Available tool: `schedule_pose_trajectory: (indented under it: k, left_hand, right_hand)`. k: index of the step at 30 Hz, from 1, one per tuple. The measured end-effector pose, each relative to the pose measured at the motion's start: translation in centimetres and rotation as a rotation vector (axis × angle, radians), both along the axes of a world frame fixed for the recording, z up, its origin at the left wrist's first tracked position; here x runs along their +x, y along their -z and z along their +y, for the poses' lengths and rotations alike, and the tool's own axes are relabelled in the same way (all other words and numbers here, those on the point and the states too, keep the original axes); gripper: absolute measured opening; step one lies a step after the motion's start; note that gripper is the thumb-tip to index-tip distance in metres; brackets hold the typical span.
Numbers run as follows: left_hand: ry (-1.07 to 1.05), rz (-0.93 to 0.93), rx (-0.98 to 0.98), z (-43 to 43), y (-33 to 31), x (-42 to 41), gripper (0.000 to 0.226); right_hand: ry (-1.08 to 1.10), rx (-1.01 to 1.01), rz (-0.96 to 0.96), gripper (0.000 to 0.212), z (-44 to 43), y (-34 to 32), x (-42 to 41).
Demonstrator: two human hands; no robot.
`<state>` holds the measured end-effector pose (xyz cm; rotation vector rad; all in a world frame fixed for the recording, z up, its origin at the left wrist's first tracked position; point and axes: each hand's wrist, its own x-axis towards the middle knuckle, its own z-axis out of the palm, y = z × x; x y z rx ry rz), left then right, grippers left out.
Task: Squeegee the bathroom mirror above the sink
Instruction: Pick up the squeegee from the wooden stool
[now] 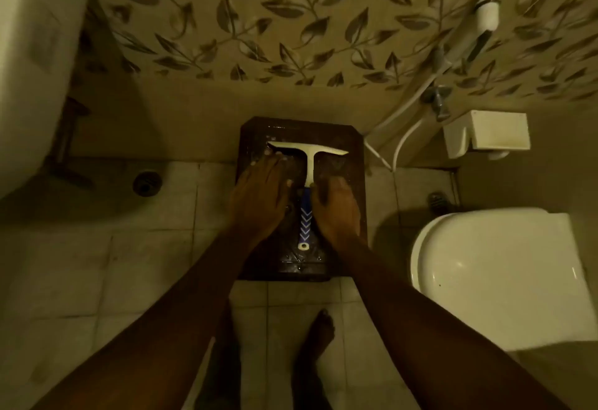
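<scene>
A squeegee point(309, 163) with a white T-shaped head and a blue-and-white handle lies flat on a dark square stool point(352, 163) on the bathroom floor, blade toward the wall. My left hand point(259, 196) rests palm down on the stool just left of the handle, fingers spread. My right hand point(336, 209) lies on the right side of the handle, fingers curled down beside it; whether it grips the handle cannot be made out. No mirror is in view.
The sink's white underside point(29, 63) with its drain pipe fills the left. A closed white toilet point(492, 273) stands at right, with a hand sprayer and hose point(485, 18) on the leaf-patterned wall. A floor drain point(147, 183) sits left of the stool. My bare feet point(318, 332) stand on tiles.
</scene>
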<state>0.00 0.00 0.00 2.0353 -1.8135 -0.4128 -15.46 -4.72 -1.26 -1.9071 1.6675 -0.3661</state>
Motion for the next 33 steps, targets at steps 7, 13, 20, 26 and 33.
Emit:
schedule_pose_trajectory:
  k: [7,13,20,26,33]
  left_hand:
    - [-0.026,0.077,0.034,-0.3,0.1,0.4,0.046]
    - [-0.106,0.143,-0.054,0.0,-6.3,0.6,0.04]
    - [-0.202,0.077,-0.124,5.4,-15.5,1.4,0.041]
    - [-0.333,0.054,-0.279,10.1,-22.4,5.0,0.038]
    - [-0.307,0.067,-0.511,15.2,-30.5,15.3,0.027]
  right_hand:
    - [0.152,0.474,-0.196,0.034,-1.2,0.9,2.2]
    - [0.428,0.567,-0.554,0.013,-0.2,-5.5,2.1]
    - [0.281,0.316,-0.629,0.021,3.3,-16.6,1.3]
    - [0.151,0.242,-0.713,0.011,6.0,-24.4,5.3]
    - [0.074,0.116,-0.894,0.017,11.0,-32.0,15.5]
